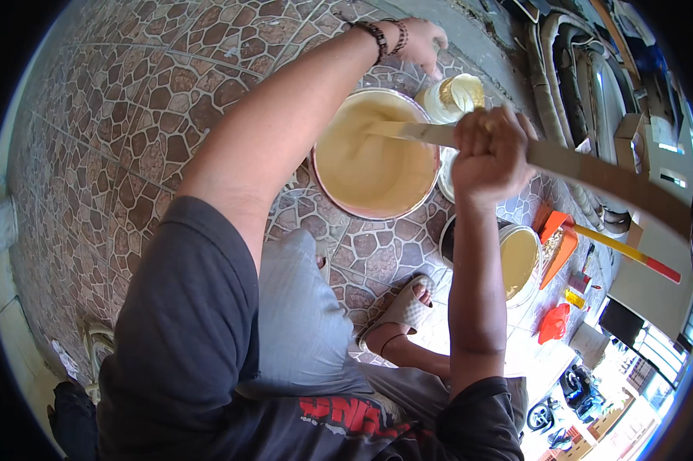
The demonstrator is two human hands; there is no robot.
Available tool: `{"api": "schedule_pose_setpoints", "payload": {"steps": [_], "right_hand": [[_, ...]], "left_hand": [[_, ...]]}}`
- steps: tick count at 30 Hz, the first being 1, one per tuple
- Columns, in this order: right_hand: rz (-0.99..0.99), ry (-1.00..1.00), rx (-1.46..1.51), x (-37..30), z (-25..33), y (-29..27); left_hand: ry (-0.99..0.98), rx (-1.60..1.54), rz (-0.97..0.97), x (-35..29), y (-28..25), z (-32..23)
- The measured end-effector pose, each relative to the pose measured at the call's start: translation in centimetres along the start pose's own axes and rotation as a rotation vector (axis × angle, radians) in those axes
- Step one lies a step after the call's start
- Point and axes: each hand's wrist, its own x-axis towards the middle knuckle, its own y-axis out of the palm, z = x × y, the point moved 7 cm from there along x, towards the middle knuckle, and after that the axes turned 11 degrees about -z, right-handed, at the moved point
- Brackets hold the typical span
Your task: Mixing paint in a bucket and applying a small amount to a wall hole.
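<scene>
A wide bucket (377,217) of beige, paint-like liquid stands on the floor in front of me. My right hand (494,157) is wrapped round a long flat wooden stick (592,175) whose far end dips into the liquid (362,173). The surface shows swirl marks near the stick. Beyond the bucket's far rim, my left hand (419,48) is held out with its fingers apart and nothing in it. Closest to that hand is a small container (454,96) with yellowish smears. It stands beside the bucket.
To the right of my legs is a dark bucket (519,265) with beige liquid. Past it lie an orange dustpan (563,250) with a yellow handle, a brush (580,282) and a red plastic bag (554,324). A large hose-like coil (550,84) lies at the far right.
</scene>
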Motion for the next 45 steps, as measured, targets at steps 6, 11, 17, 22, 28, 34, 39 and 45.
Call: {"api": "schedule_pose_setpoints", "payload": {"steps": [6,11,17,22,28,34,39,45], "right_hand": [[-0.070,0.154,-0.128,-2.9,1.3,-2.4],[-0.074,0.133,-0.010,-2.6,-0.6,-2.0],[-0.126,0.106,-0.070,-1.4,1.8,-4.5],[0.049,0.270,0.019,-3.1,0.5,-2.7],[-0.106,0.037,-0.115,-0.1,-0.3,-3.3],[-0.033,0.334,-0.146,-1.0,-0.7,-2.6],[0.037,0.182,0.008,-0.7,-2.3,-1.1],[0.252,0.260,-0.857,2.3,0.1,-0.9]], "left_hand": [[0.229,0.043,0.359,1.4,7.3,-2.8],[0.283,-0.033,0.294,2.6,8.6,-2.7],[0.268,0.015,0.375,3.2,9.4,0.4],[0.195,-0.088,0.444,2.2,10.8,1.3],[0.378,-0.162,0.372,2.1,12.8,1.8],[0.335,-0.160,0.296,2.6,13.3,2.4],[0.352,-0.144,0.147,1.9,10.2,3.3],[0.220,-0.068,-0.163,-0.9,3.6,7.0]]}}
